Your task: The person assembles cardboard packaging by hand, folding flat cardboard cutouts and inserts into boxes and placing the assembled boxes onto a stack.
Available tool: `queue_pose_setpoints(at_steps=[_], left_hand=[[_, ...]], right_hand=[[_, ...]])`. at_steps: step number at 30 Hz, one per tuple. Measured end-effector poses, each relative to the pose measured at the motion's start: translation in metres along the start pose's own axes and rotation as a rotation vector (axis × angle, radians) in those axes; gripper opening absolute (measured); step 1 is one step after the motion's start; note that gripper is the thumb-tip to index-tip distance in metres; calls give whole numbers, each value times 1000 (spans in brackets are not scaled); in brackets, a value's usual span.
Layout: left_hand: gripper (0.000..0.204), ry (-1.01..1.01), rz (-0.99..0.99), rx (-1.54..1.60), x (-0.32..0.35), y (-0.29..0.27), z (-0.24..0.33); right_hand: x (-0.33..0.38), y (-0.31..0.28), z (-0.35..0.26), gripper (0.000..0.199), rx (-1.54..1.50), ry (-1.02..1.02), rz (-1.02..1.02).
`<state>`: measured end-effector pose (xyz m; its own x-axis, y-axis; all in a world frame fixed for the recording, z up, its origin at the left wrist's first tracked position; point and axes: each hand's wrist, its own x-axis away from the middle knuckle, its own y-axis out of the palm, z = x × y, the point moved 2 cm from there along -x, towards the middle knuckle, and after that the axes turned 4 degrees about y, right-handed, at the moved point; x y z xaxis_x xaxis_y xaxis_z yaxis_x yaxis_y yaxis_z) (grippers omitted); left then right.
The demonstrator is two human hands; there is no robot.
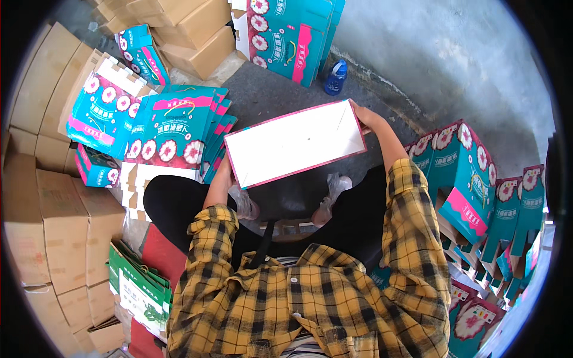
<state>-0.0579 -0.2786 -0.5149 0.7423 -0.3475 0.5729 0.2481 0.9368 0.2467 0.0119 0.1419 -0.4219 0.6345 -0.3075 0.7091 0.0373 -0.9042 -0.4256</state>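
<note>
Both hands grip a flat white carton (295, 143) with a pink edge, held above the knees. The right hand (364, 116) clamps its far corner; the left hand (224, 173) is mostly hidden beneath, fingers unclear. Teal flowered boxes (170, 128) lie stacked just left.

head-worn fisheye, looking steeply down, close

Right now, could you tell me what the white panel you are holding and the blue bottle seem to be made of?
White panel: looks like coated cardboard, flat and matte, pink-edged. Blue bottle: probably plastic, translucent blue with faint shine.
</note>
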Motion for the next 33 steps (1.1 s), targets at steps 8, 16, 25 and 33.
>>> queue_pose_setpoints(at_steps=[8,16,25,33], left_hand=[[63,209,-3,192,34,24,38],[54,709,-55,206,66,28,102],[59,393,-27,300,36,35,46],[63,374,87,124,33,22,34]], right_hand=[[29,-4,-21,58,-354,-292,-32],[37,-40,-21,40,-720,-562,-108],[31,5,-20,61,-518,-458,-198],[8,11,-10,64,-368,-327,-185]])
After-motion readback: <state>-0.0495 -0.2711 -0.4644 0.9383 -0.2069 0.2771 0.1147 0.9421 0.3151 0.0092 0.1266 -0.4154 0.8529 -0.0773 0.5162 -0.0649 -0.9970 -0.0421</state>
